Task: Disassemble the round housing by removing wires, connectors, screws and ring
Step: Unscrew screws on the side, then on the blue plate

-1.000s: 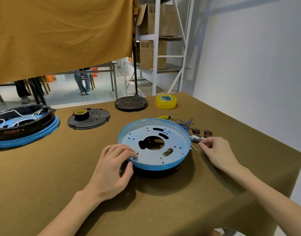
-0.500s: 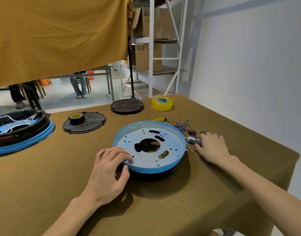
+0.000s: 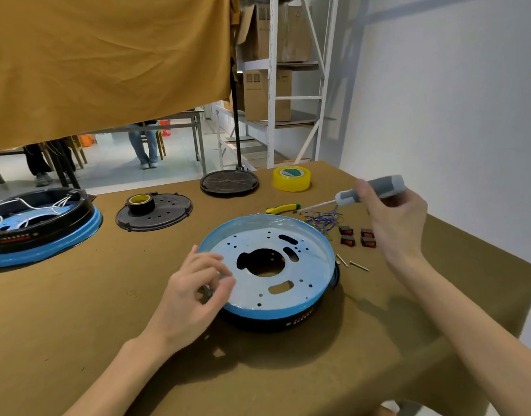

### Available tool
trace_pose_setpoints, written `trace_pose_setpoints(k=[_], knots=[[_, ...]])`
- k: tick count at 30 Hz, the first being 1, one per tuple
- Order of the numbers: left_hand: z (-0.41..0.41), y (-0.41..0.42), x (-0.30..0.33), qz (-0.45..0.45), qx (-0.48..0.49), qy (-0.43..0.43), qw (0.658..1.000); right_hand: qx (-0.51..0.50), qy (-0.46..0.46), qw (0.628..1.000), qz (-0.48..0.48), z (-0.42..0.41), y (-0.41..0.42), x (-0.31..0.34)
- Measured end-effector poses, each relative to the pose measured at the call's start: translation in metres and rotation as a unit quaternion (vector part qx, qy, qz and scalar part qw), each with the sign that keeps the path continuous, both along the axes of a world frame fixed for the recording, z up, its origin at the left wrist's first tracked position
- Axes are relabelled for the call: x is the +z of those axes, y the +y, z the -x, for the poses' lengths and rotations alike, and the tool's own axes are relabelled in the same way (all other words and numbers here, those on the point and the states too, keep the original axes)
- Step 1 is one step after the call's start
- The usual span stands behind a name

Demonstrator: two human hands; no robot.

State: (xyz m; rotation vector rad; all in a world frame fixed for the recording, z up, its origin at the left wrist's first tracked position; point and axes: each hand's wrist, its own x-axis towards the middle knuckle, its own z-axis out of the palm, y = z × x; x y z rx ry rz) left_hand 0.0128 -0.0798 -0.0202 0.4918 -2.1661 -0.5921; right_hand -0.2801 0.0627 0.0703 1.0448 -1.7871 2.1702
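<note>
1. The round housing (image 3: 268, 274) is lying near the middle of the brown-covered table (image 3: 78, 310), its pale blue perforated plate facing up over a black base; white markings on the base's front edge are too small to read.
2. The left hand (image 3: 192, 292) is hovering at the housing's left rim, thumb and curled fingers pinching a small dark part that cannot be identified.
3. The right hand (image 3: 393, 223) is gripping a grey-handled screwdriver (image 3: 363, 195) above the table, its shaft pointing left toward the yellow-handled pliers (image 3: 280, 208).
4. Just right of the housing are lying a bundle of purple wires (image 3: 322, 220), four black rocker switches (image 3: 357, 235) and two loose screws (image 3: 352, 262).
5. A yellow tape roll (image 3: 292, 178) with a green label, illegible, is sitting near the far edge beside a black round base (image 3: 229, 182).
6. A black perforated disc (image 3: 156, 211) carrying a black tape roll (image 3: 140, 203), and a second housing (image 3: 39, 226) with white wires, are occupying the left; the near tabletop is lying open.
</note>
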Motion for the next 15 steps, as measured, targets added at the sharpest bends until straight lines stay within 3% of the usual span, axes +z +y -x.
trace_pose_setpoints(k=[3,5,7,9,12,15], knots=[[-0.001,-0.002,-0.002,-0.064,0.104,0.013,0.992,0.064,-0.025,0.998,-0.007,-0.018,-0.017,0.006],[-0.001,0.0,-0.007,-0.153,0.165,0.007,0.974,0.124,-0.021,0.991,-0.037,-0.03,-0.029,-0.002],[0.002,-0.002,-0.008,-0.255,0.164,0.008,0.953,0.163,-0.01,0.984,-0.074,-0.038,-0.04,-0.013],[0.003,-0.007,-0.007,-0.286,0.138,0.005,0.948,0.179,-0.016,0.978,-0.106,-0.04,-0.048,-0.024],[0.001,-0.013,0.0,-0.243,0.146,-0.016,0.959,0.169,-0.057,0.977,-0.117,-0.038,-0.055,-0.039],[-0.003,-0.005,0.003,-0.071,0.105,-0.07,0.99,0.161,-0.082,0.978,-0.105,-0.032,-0.064,-0.045]])
